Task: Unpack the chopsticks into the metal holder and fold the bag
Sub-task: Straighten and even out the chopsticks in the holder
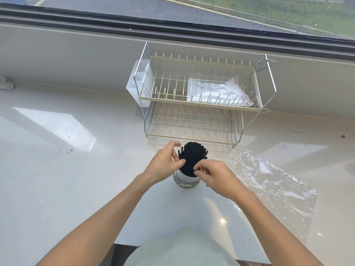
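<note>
Glossy white desk (80,189) carrying a metal holder (186,179) between the hands (163,166), a clear bag (272,185) right of them, and a wire dish rack (201,104) beyond.

Chopsticks (192,156) stand in the holder (186,180), bag (272,187) right, rack (201,96) behind.

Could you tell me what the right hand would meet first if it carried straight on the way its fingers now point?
The right hand points up-left into the black chopsticks standing in the metal holder; its fingertips already seem to touch them, so it would probably meet them first.
</note>
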